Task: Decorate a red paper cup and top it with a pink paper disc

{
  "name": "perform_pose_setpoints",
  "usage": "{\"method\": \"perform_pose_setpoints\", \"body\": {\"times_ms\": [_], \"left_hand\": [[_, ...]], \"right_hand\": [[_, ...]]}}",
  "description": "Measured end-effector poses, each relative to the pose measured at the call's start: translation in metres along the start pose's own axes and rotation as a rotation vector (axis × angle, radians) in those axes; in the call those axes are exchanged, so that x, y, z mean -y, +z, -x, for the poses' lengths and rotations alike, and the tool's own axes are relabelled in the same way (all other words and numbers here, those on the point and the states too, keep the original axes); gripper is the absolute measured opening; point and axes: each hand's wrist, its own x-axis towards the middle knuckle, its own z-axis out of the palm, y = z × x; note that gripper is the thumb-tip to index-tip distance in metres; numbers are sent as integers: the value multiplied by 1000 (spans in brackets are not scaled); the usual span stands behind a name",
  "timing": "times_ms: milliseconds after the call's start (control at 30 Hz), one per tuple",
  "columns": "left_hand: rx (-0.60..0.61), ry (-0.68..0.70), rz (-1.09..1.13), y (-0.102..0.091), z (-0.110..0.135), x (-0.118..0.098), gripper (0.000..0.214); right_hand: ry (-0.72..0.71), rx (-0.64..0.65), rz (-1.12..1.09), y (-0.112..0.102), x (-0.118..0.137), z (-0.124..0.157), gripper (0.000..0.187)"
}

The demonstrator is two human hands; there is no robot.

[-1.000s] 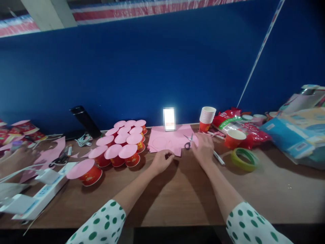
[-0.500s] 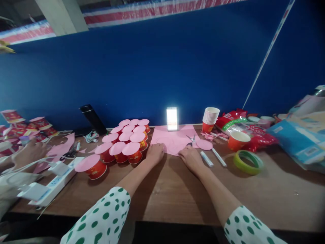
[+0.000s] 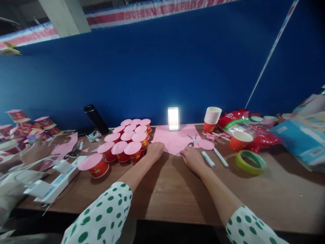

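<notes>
A sheet of pink paper (image 3: 172, 137) with faint round outlines lies in front of me. At its near left corner, my left hand (image 3: 154, 150) is closed on the edge, fingers curled. My right hand (image 3: 191, 157) rests flat by the near right corner, fingertips touching the paper. Just beyond it, scissors (image 3: 193, 139) lie with blades apart on the sheet. A cut pink paper disc (image 3: 206, 144) is to their right. Left of my left hand stand several upside-down red paper cups (image 3: 99, 169), topped with pink discs.
A lit phone (image 3: 174, 118) stands behind the paper. On the right are a white marker (image 3: 208, 159), a pen (image 3: 220, 157), stacked cups (image 3: 212, 120), a single cup (image 3: 240, 140), green tape (image 3: 251, 162) and a red bag (image 3: 264, 135). Another person's hand (image 3: 38, 150) and a power strip (image 3: 59, 179) are leftward.
My left hand's fingers have drawn in from lying stretched on the paper to a curled hold at its edge. The right hand stays nearly in place. The view has shifted slightly.
</notes>
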Motion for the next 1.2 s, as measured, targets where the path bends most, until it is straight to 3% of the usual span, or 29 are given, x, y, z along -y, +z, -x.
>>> {"method": "perform_pose_setpoints", "body": {"times_ms": [267,400,567,767,933,1067,1200], "left_hand": [[-23,98,70,3,3,-13,33],[-61,215,201,6,5,-23,31],[-63,263,268,9,8,-23,26],[-64,197,254,8,4,-23,26],[-160,98,370,6,1,-32,28],[-331,-122,506,13,0,-28,35],[-251,-206,453,23,8,-19,36]], "right_hand": [[-52,-16,-94,0,2,2,23],[-48,-11,-122,-1,3,2,22],[-31,-21,-94,1,2,1,22],[-31,-50,-40,6,1,0,23],[2,-117,-137,12,-2,1,31],[71,-159,-203,15,-4,3,36],[124,-170,-186,15,-5,1,39]]}}
